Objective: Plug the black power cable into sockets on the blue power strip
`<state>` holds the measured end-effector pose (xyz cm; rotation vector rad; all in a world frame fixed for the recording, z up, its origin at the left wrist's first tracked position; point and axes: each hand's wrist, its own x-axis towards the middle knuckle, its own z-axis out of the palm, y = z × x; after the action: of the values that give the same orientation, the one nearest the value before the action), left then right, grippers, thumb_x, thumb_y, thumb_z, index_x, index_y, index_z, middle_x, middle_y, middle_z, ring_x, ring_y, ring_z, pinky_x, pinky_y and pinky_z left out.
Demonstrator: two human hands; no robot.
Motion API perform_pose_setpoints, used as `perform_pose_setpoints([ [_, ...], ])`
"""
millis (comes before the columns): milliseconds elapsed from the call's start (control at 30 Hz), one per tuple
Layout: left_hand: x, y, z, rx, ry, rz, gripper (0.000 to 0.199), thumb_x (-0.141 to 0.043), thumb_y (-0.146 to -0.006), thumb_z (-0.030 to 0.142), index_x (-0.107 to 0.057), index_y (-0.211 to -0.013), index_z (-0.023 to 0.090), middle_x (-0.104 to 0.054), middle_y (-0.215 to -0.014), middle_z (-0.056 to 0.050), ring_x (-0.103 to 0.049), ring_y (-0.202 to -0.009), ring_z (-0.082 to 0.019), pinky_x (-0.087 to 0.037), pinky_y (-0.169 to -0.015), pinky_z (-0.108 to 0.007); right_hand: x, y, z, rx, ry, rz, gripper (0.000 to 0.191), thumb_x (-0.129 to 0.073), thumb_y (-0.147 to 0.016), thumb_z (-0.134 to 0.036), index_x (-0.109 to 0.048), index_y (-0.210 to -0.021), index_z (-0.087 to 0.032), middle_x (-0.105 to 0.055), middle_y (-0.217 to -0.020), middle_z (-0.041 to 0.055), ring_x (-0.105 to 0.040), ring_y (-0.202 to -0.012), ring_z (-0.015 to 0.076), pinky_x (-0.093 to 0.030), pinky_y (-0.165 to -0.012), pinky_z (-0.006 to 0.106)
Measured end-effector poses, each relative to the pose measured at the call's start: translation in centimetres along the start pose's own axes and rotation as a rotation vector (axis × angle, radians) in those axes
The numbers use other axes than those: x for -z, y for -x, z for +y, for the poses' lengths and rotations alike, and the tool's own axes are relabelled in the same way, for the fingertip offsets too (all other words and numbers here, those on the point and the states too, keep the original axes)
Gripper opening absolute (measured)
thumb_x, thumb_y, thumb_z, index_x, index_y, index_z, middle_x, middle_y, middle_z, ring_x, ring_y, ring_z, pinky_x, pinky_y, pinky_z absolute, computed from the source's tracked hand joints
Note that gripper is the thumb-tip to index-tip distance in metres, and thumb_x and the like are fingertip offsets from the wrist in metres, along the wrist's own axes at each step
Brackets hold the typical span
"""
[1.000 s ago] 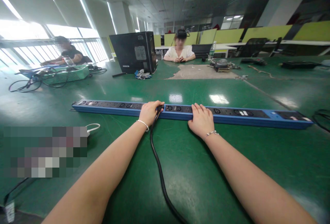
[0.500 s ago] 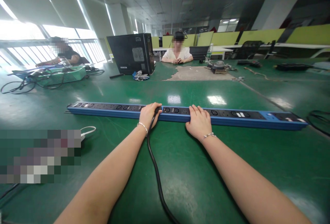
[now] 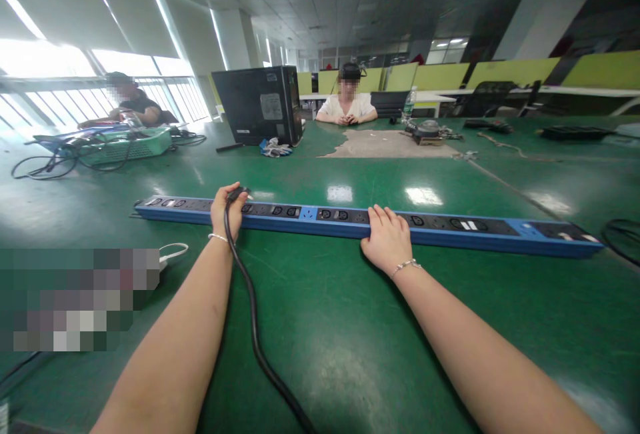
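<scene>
Strip (image 3: 340, 219): long straight bar, blue sides, black socketed top, lying crosswise on glossy, scratched green table (image 3: 330, 301). Plug (image 3: 238, 193): black; its cord (image 3: 255, 327), thick and smooth, curves toward bottom of view. Left hand (image 3: 225, 214) pinches plug at strip's left part. Right hand (image 3: 389, 237) drapes over strip near middle, fingers nearly together; cannot tell if it grips. Beyond: black case (image 3: 250, 111), green basket (image 3: 145, 146), yellow-green partitions (image 3: 445, 76). Versus half a second ago: left hand and plug moved left, blue socket (image 3: 309, 214) uncovered; right hand unchanged.

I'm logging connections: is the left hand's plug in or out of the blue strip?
Out: the left hand holds the plug, its front end visible outside the blue strip.
</scene>
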<state>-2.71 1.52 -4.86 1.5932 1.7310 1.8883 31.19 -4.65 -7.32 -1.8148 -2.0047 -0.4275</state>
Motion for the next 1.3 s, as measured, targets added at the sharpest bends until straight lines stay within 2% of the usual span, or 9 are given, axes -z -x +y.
perform_pose_setpoints([
  [133, 1.4, -0.2, -1.7, 0.010, -0.061, -0.134, 0.037, -0.065, -0.068, 0.037, -0.064, -0.102, 0.021, -0.067, -0.093, -0.004, -0.061, -0.087, -0.018, -0.045, -0.086, -0.035, 0.0, 0.0, 0.0, -0.003, 0.001, 0.003, 0.062, -0.046, -0.071, -0.023, -0.042, -0.131, -0.009, -0.045, -0.138, 0.0120, -0.034, -0.126, 0.0278, -0.022, -0.102, 0.043],
  [300, 0.8, 0.2, -0.8, 0.009, -0.137, -0.279, 0.039, -0.065, -0.069, 0.036, -0.064, -0.104, 0.021, -0.069, -0.091, -0.005, -0.062, -0.085, -0.020, -0.046, -0.085, -0.037, 0.0, 0.0, 0.0, -0.003, -0.002, 0.001, 0.062, -0.046, -0.071, -0.023, -0.043, -0.131, -0.009, -0.045, -0.138, 0.0116, -0.035, -0.126, 0.0275, -0.022, -0.102, 0.043],
  [567, 0.5, 0.5, 0.2, -0.013, -0.149, -0.314, 0.037, -0.063, -0.068, 0.034, -0.064, -0.103, 0.020, -0.070, -0.089, -0.004, -0.063, -0.083, -0.019, -0.048, -0.083, -0.034, 0.0, 0.0, 0.1, -0.007, -0.011, 0.000, 0.062, -0.046, -0.071, -0.023, -0.043, -0.131, -0.010, -0.044, -0.138, 0.0116, -0.034, -0.126, 0.0277, -0.022, -0.102, 0.044],
  [767, 0.3, 0.3, -1.0, -0.074, -0.174, -0.387, 0.038, -0.063, -0.069, 0.039, -0.064, -0.102, 0.020, -0.069, -0.092, -0.006, -0.063, -0.087, -0.021, -0.047, -0.086, -0.038, 0.2, 0.0, 0.0, -0.012, -0.003, -0.013, 0.062, -0.046, -0.072, -0.024, -0.042, -0.132, -0.009, -0.043, -0.139, 0.0113, -0.033, -0.127, 0.0277, -0.022, -0.103, 0.043],
  [933, 0.3, 0.2, -1.7, -0.085, -0.196, -0.412, 0.039, -0.062, -0.069, 0.040, -0.063, -0.103, 0.021, -0.068, -0.096, -0.005, -0.063, -0.088, -0.020, -0.046, -0.087, -0.037, 0.1, 0.0, -0.1, -0.009, -0.004, -0.011, 0.062, -0.046, -0.071, -0.023, -0.042, -0.132, -0.009, -0.043, -0.139, 0.0116, -0.033, -0.127, 0.0276, -0.022, -0.103, 0.043],
  [1300, 1.4, 1.0, -1.5, -0.294, -0.387, -0.451, 0.039, -0.054, -0.076, 0.044, -0.061, -0.110, 0.025, -0.068, -0.104, -0.005, -0.062, -0.093, -0.022, -0.046, -0.085, -0.034, -0.1, 0.0, 0.1, -0.002, -0.026, -0.004, 0.062, -0.047, -0.071, -0.023, -0.042, -0.131, -0.011, -0.044, -0.138, 0.0120, -0.033, -0.127, 0.0279, -0.022, -0.102, 0.044],
])
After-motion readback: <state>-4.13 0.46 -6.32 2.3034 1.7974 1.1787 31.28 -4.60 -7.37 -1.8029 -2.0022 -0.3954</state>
